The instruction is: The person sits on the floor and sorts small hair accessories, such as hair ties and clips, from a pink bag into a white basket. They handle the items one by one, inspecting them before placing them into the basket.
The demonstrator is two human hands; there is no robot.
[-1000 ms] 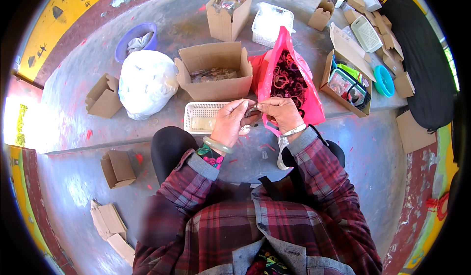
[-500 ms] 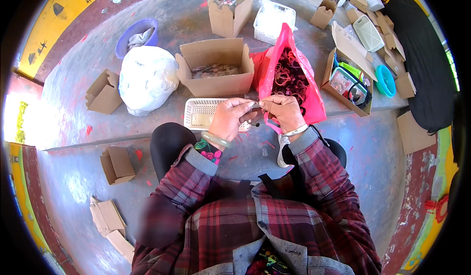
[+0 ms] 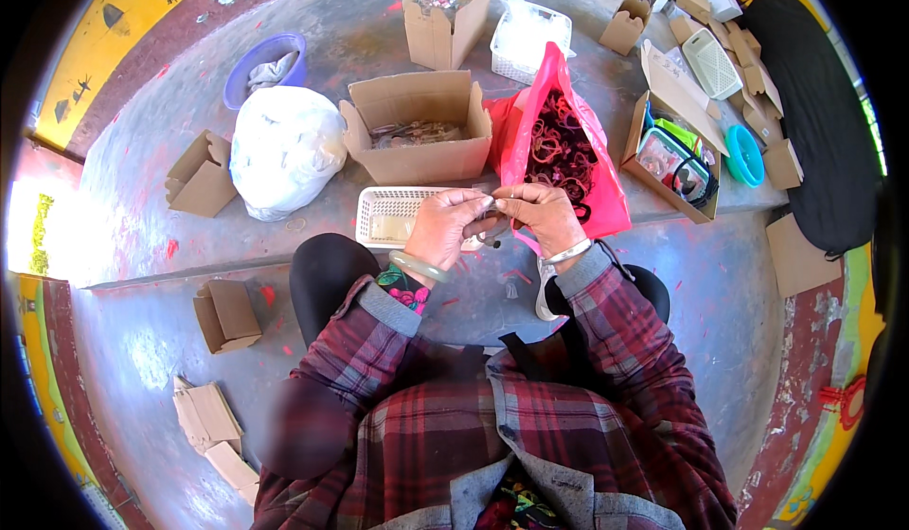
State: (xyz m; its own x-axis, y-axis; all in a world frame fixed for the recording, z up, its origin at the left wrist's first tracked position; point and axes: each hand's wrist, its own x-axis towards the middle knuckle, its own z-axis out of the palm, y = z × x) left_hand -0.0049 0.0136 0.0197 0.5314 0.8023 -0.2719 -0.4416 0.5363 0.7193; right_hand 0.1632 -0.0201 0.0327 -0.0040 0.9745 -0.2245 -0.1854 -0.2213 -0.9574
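My left hand (image 3: 443, 225) and my right hand (image 3: 547, 218) meet fingertip to fingertip in front of me, both pinched closed. Between them is a small, thin item, too small and too covered by the fingers to name. Just behind my left hand sits a white slotted plastic basket (image 3: 365, 220) with something pale in it. Beyond my right hand stands an open pink plastic bag (image 3: 614, 210) full of dark and pinkish loops (image 3: 559, 151). Behind the basket, an open cardboard box (image 3: 417, 164) holds many small clear-looking pieces.
A stuffed white bag (image 3: 287, 156) and a purple basin (image 3: 233, 85) with grey cloth stand left. Farther back are a filled carton (image 3: 438, 38) and a white lidded basket (image 3: 516, 66). At right are a box of goods (image 3: 663, 187), a turquoise basin (image 3: 744, 156) and several cartons.
The fingertips have shifted slightly against each other around the small item, with the right fingers a little to the left. Everything else stays in place.
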